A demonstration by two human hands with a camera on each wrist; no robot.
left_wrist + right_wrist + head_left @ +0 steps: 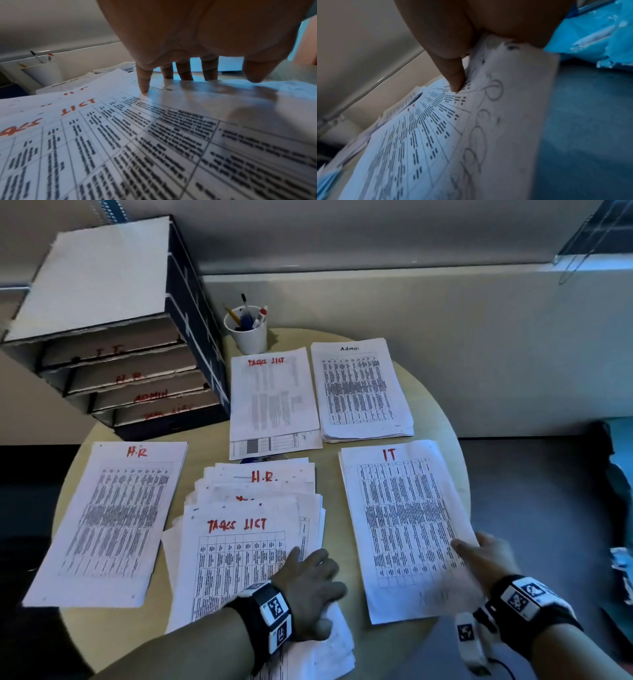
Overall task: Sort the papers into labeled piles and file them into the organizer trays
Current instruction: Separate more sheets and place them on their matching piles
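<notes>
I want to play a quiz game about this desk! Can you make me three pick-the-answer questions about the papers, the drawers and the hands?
1. Where is the IT sheet?
A. beside the organizer
B. near right, at the table edge
C. in the cup

2. What colour is the "H.R" label on the H.R pile?
A. red
B. green
C. blue

3. What is the right hand doing?
A. pinching the IT sheet
B. holding a pen
C. resting on the floor

Answers: B, it lies under the right hand; A, red writing; A, thumb on top of the sheet's edge.
</notes>
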